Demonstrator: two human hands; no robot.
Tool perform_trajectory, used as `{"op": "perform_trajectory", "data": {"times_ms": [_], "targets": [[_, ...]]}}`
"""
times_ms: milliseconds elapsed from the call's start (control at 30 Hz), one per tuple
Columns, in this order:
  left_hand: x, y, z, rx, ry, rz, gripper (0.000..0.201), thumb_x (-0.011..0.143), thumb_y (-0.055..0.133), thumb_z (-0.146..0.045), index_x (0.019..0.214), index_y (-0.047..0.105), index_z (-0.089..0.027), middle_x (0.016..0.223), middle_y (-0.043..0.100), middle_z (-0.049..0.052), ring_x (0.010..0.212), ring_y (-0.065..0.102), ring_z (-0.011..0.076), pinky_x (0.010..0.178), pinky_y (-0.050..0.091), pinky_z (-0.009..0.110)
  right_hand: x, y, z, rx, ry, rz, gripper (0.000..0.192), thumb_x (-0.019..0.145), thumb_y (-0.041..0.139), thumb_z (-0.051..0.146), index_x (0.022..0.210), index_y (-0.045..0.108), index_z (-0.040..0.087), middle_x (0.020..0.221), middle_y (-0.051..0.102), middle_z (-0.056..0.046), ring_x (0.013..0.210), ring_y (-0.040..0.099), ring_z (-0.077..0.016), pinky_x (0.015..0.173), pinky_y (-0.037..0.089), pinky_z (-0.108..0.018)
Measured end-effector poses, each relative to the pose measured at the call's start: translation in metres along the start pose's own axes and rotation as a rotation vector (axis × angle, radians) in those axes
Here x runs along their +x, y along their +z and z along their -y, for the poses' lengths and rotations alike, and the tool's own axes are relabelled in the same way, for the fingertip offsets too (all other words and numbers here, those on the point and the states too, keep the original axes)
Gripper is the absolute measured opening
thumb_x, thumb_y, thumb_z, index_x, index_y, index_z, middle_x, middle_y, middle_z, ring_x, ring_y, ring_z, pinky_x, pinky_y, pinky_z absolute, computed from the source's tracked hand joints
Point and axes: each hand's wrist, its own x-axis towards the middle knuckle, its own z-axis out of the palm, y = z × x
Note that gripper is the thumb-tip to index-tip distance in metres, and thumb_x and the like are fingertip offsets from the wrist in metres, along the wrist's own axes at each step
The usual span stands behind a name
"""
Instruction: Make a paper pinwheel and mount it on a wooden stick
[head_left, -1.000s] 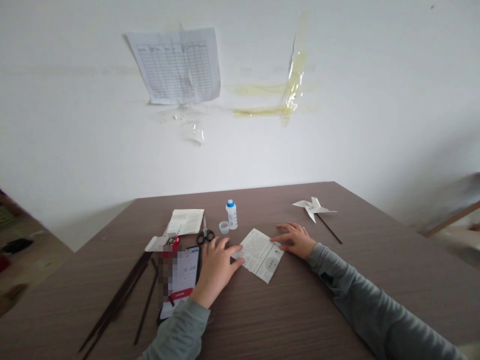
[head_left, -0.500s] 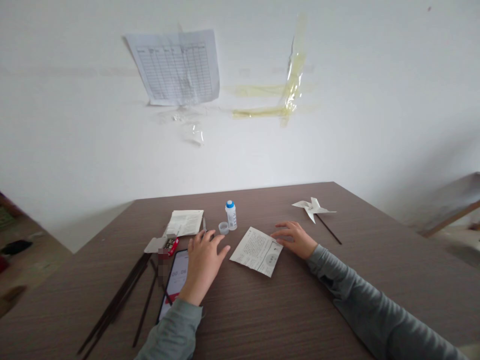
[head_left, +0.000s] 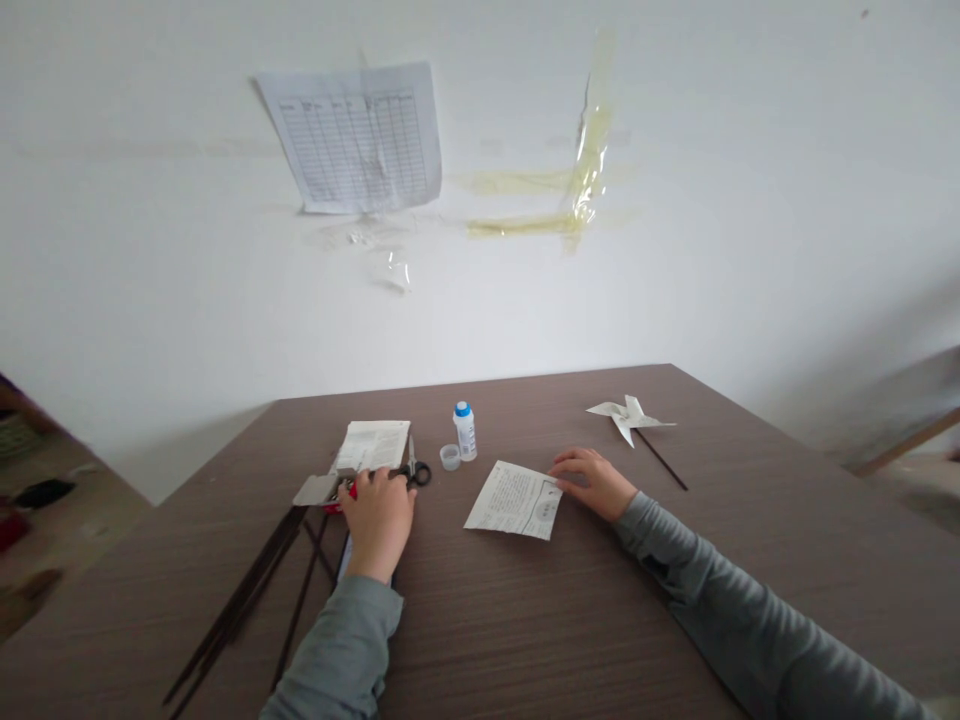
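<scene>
Left hand sat curled at the scissors, centre-left of frame, fingertips on the handles, blades pointing away; grasp unclear. Right hand lay flat, pinning the printed paper's right edge, farther off.

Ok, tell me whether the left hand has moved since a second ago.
Yes. The left hand has left the printed paper and gone leftward and away from the person, now at the scissors, judged against the fixed glue bottle.
</scene>
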Motion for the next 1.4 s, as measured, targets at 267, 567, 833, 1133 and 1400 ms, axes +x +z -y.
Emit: {"op": "perform_trajectory", "data": {"times_ms": [267, 567, 833, 1133, 1400], "targets": [[0.001, -0.008, -0.01, 0.008, 0.052, -0.016, 0.045, 0.116, 0.061, -0.012, 0.125, 0.102, -0.027, 0.162, 0.091, 0.019, 0.162, 0.074, 0.0445, 0.142, 0.055, 0.073, -0.002, 0.0, 0.002, 0.004, 0.004, 0.017, 0.022, 0.114, 0.087, 0.039, 0.127, 0.104, 0.033, 0.148, 0.096, -0.015, 0.147, 0.088, -0.0464, 0.137, 0.066, -0.071], [0.002, -0.007, -0.013, -0.157, 0.09, -0.151, 0.037, 0.116, 0.064, -0.013, 0.108, 0.098, -0.026, 0.166, 0.09, 0.018, 0.165, 0.072, 0.0464, 0.144, 0.053, 0.079, -0.001, 0.002, -0.001, -0.003, -0.026, -0.01, 0.021, 0.114, 0.087, 0.04, 0.125, 0.103, 0.032, 0.143, 0.096, -0.014, 0.141, 0.089, -0.0416, 0.133, 0.069, -0.067], [-0.012, 0.004, -0.028, -0.313, 0.273, -0.243, 0.032, 0.117, 0.067, -0.014, 0.102, 0.093, -0.026, 0.162, 0.091, 0.018, 0.168, 0.073, 0.0473, 0.148, 0.05, 0.081, -0.002, -0.002, 0.009, -0.014, 0.015, 0.036, 0.03, 0.114, 0.081, 0.038, 0.132, 0.104, 0.032, 0.152, 0.095, -0.017, 0.15, 0.086, -0.0466, 0.14, 0.065, -0.068], [-0.038, 0.017, -0.066, -0.43, 0.485, -0.211, 0.027, 0.113, 0.074, -0.009, 0.111, 0.095, -0.026, 0.162, 0.091, 0.017, 0.169, 0.076, 0.0456, 0.153, 0.049, 0.085, 0.001, 0.013, 0.017, -0.058, 0.09, -0.012, 0.022, 0.112, 0.085, 0.039, 0.121, 0.105, 0.038, 0.149, 0.095, -0.014, 0.151, 0.085, -0.0483, 0.142, 0.063, -0.066], [-0.038, 0.027, -0.078, -0.453, 0.557, -0.156, 0.026, 0.107, 0.082, -0.003, 0.109, 0.095, -0.026, 0.162, 0.091, 0.016, 0.169, 0.076, 0.0464, 0.152, 0.049, 0.088, -0.004, 0.006, 0.014, -0.043, -0.017, 0.057, 0.028, 0.106, 0.091, 0.034, 0.13, 0.104, 0.035, 0.15, 0.095, -0.012, 0.147, 0.086, -0.0425, 0.138, 0.064, -0.069]]}}
